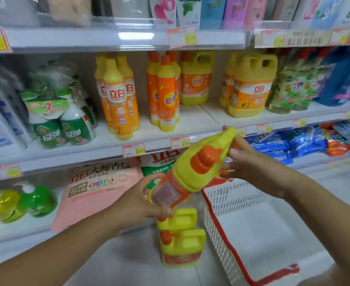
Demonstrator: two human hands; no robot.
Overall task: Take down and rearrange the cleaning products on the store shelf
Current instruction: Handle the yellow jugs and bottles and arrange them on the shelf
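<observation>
Partway through, apparently: tilted yellow jug (190, 174) gripped at centre, left hand (137, 205) round its base, right hand (250, 162) clasping its handle end. Two floor jugs (180, 240) down at 6 o'clock; shelf jugs (252, 87) at 1 o'clock yet to shift.

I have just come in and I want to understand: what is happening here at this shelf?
A person holds a yellow jug with an orange cap in both hands, tilted, in front of the store shelves. The left hand grips its lower part, and the right hand holds its handle end. Two similar jugs stand on the floor below, beside a white basket with a red rim. More yellow and orange bottles stand on the middle shelf.
</observation>
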